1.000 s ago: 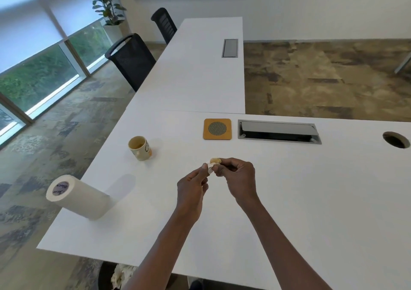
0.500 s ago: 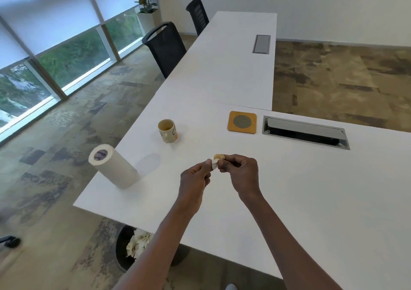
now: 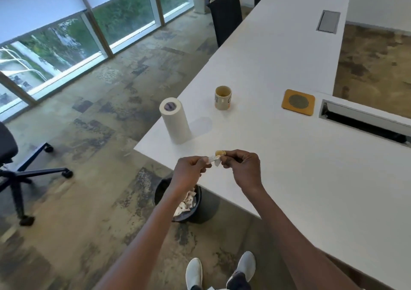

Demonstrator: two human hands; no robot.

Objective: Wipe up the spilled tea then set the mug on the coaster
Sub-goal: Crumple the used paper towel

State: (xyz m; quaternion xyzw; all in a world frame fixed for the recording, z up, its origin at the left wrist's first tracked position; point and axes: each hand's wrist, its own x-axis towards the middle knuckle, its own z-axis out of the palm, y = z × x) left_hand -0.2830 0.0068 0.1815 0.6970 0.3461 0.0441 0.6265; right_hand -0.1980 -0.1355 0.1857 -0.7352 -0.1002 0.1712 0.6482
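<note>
Since a second ago the view has swung left, revealing a bin (image 3: pixel 178 203) under the table (image 3: pixel 311 178). Both hands, left hand (image 3: pixel 189 172) and right hand (image 3: pixel 243 169), pinch one tea-stained paper wad (image 3: pixel 216 158). One cream mug (image 3: pixel 223 97) stands apart from one orange coaster (image 3: pixel 298 102); one paper roll (image 3: pixel 175 120) stands upright.

The left arm is hiding part of the waste bin (image 3: pixel 201 209). The frame edge is cutting off the office chair (image 3: pixel 13 167) and the bench (image 3: pixel 333 178). The print on the mug (image 3: pixel 223 97) is reading too small to tell.
</note>
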